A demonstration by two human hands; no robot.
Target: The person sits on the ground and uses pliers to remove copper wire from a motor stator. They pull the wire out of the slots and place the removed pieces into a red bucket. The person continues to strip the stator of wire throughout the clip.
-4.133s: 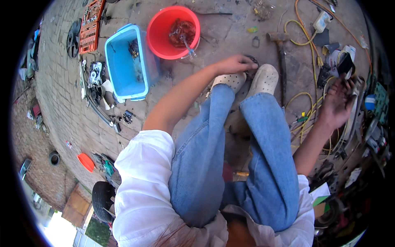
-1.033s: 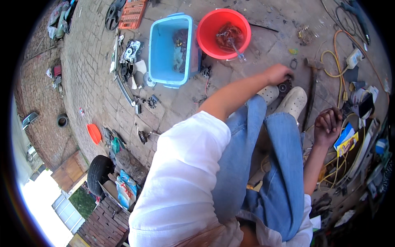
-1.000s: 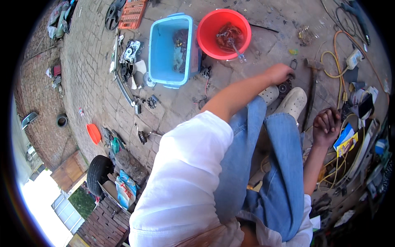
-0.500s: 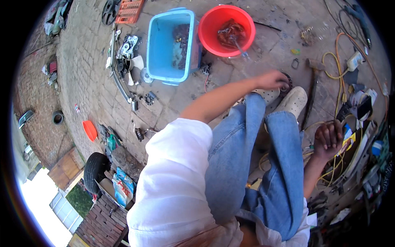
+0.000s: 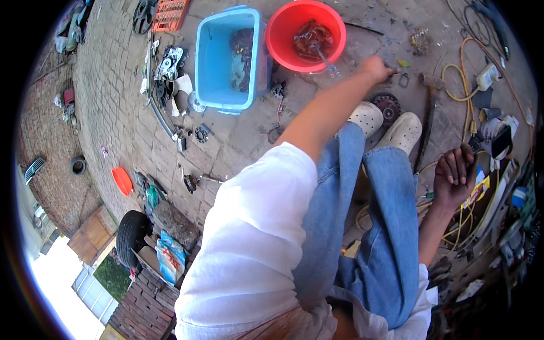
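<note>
Red round plastic bucket (image 5: 280,34), then left hand (image 5: 375,70) just beyond the dark, round, ridged part (image 5: 387,106), apart from it; fingers extended right, grip cannot be told. Part lies on ground by cream perforated clogs (image 5: 400,135). Long-handled hammer (image 5: 429,116) next. Right hand (image 5: 455,174): fingers half-curled, cannot tell if gripping; well apart from part.

You are working in soft daylight, with a patch (image 5: 62,283) at the lower left glaring pure white. Your shirt (image 5: 249,226) is shining brightly; your right hand (image 5: 453,175) is looking darker than your left hand (image 5: 375,70). Shade is lying between the legs of your jeans (image 5: 391,221). The fisheye is bending straight edges, black is filling all 4 corners, and the clutter (image 5: 511,245) by the right rim is blurring into gloom.
</note>
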